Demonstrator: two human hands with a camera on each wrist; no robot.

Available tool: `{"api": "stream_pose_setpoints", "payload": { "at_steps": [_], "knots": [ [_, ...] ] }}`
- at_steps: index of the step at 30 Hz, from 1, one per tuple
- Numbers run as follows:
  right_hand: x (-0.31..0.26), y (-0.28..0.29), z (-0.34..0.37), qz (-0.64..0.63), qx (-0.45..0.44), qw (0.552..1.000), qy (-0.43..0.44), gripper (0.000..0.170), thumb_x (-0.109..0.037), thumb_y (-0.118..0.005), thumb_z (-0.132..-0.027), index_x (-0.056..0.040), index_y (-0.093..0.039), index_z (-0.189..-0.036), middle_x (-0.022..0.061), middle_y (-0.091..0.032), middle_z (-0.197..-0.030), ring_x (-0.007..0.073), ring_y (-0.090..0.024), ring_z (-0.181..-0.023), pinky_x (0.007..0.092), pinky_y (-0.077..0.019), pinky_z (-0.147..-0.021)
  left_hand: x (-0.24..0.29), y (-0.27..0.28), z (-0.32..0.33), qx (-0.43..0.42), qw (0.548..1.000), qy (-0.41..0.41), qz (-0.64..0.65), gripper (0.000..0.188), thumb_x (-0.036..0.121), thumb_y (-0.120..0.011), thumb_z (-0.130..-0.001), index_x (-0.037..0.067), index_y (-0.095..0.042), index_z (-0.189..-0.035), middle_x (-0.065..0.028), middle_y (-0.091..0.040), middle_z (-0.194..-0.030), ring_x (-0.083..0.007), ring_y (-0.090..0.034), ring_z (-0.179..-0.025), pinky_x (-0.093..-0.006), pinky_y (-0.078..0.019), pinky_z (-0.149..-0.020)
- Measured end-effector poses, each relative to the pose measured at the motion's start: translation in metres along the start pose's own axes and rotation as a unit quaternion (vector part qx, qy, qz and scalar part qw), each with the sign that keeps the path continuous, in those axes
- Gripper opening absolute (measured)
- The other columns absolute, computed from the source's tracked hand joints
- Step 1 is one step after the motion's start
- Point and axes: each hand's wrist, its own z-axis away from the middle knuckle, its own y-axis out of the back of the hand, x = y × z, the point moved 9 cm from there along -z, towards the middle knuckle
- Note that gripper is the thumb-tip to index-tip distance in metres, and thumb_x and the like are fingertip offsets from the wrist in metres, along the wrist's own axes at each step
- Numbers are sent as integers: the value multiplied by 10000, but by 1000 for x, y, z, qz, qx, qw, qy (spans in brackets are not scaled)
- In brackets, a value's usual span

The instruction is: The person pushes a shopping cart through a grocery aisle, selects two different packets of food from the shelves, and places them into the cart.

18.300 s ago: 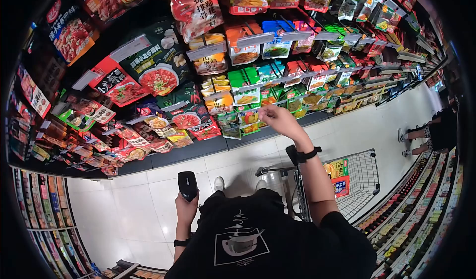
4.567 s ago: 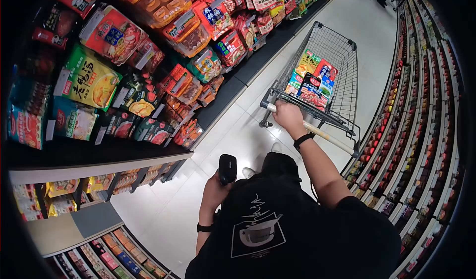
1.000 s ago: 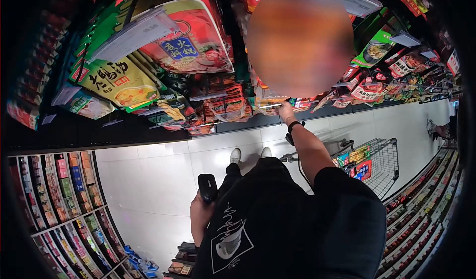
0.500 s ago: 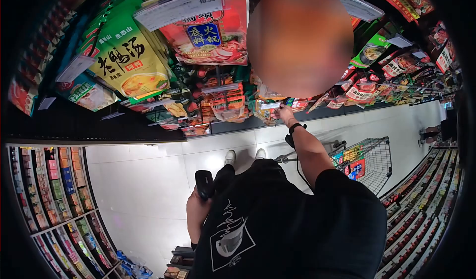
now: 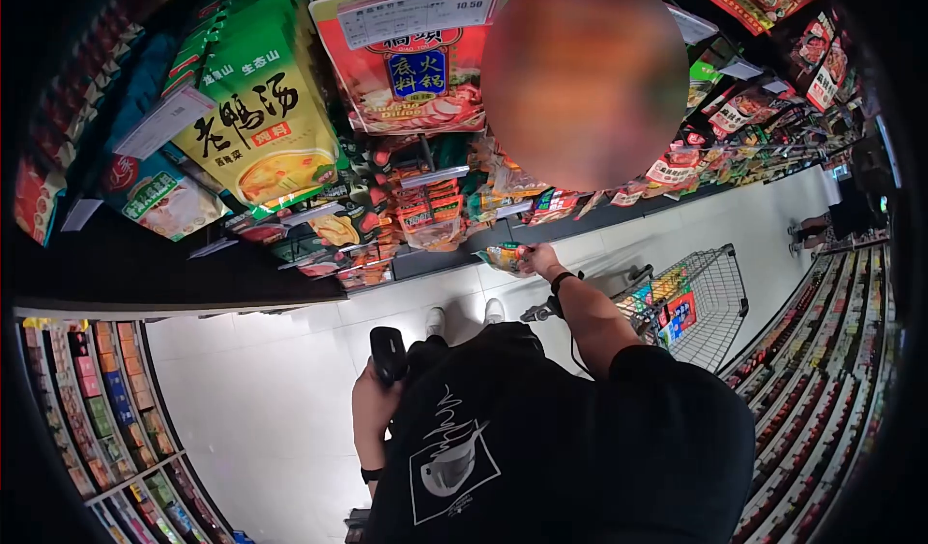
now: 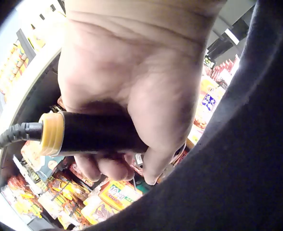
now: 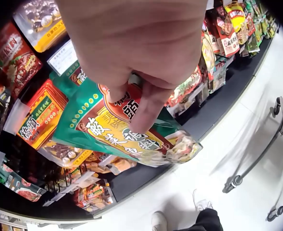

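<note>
My left hand [image 5: 373, 407] grips a black handheld scanner [image 5: 389, 353] low at my left side. Close up in the left wrist view, the fingers wrap a black handle [image 6: 98, 133] with a yellow collar [image 6: 52, 134] and a cable [image 6: 18, 132] at its end. My right hand [image 5: 542, 258] pinches a green and yellow seasoning packet [image 7: 115, 127] by its upper part, thumb and fingers over the red label. In the head view this packet [image 5: 502, 256] is off the rack, in front of the lower shelf edge and over the floor.
Hanging packets fill the rack ahead, among them a green soup packet [image 5: 261, 109] and a red hotpot packet [image 5: 416, 80]. A wire shopping cart [image 5: 717, 298] with several packets inside stands at right. Shelves of jars [image 5: 822, 351] line the far right; a blurred disc hides part of the rack.
Half a second ago my right hand was at the lower rack; it has since drawn the packet off and back towards me. Earlier it held the cart handle. The left hand keeps the scanner.
</note>
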Motion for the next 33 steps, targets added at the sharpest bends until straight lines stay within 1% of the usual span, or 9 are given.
{"api": "stream_pose_setpoints", "payload": {
  "at_steps": [3,9,11,16,20,22,26,28,33],
  "knots": [
    [-8,0,63,-37,6,996,-86,373,-330,-739,-1065,-40,-795,-1293,96,-801,-882,194,-780,-714,389,-638,-612,-3,3,-19,-34,999,-20,-18,498,126,-855,-836,78,-680,-1300,-225,-795,-1074,-456,-763,-1029,-511,-597,-874],
    [-70,30,182,46,131,990,17,303,-294,-656,-1119,-57,-821,-1211,79,-783,-807,177,-732,-675,350,-591,-651,26,-17,-70,-122,984,-131,-23,409,208,-880,-904,42,-714,-1240,-218,-805,-1019,-446,-783,-974,-472,-605,-840],
    [-86,49,233,-86,157,984,-14,274,-210,-629,-1130,-20,-792,-1241,76,-792,-846,168,-769,-747,340,-630,-688,44,-36,-90,-173,976,-115,-70,414,224,-872,-918,30,-708,-1245,-225,-805,-1033,-440,-787,-988,-466,-607,-844],
    [-87,103,355,-311,293,903,41,446,148,-448,-1010,55,-657,-1393,144,-791,-1132,242,-809,-983,378,-674,-884,82,-101,-125,-309,916,-224,-122,443,281,-858,-942,20,-696,-1261,-245,-801,-1056,-449,-784,-1031,-489,-608,-862],
    [-102,153,473,-340,434,826,118,555,197,-386,-924,55,-660,-1385,178,-777,-1155,294,-812,-991,405,-680,-917,126,-150,-131,-333,876,-293,-188,407,218,-880,-931,-10,-708,-1220,-215,-809,-1015,-379,-810,-984,-443,-604,-843],
    [-109,178,534,-334,501,786,140,565,207,-378,-909,49,-679,-1360,177,-778,-1153,307,-812,-970,422,-682,-924,156,-168,-121,-353,866,-317,-158,419,259,-874,-930,2,-695,-1209,-242,-798,-1033,-442,-781,-1011,-487,-604,-845],
    [-134,227,644,-240,665,697,119,229,-5,-537,-1119,50,-747,-1189,140,-795,-1058,249,-804,-887,373,-664,-852,195,-206,-92,-411,826,-355,-152,415,267,-877,-923,3,-692,-1184,-264,-787,-1032,-475,-766,-1023,-508,-604,-842],
    [-130,247,684,-208,714,656,128,269,-173,-600,-1163,42,-760,-1141,112,-796,-1014,212,-796,-870,345,-643,-817,206,-225,-79,-424,802,-380,-181,395,238,-872,-921,-5,-693,-1174,-267,-782,-1025,-473,-765,-1013,-502,-606,-840],
    [-83,294,743,-168,783,587,122,296,-218,-656,-1147,46,-758,-1233,109,-807,-1036,194,-799,-836,324,-640,-799,234,-258,-52,-453,770,-409,-188,347,205,-848,-933,1,-690,-1165,-269,-774,-1036,-465,-760,-1022,-489,-601,-838]
  ]
}}
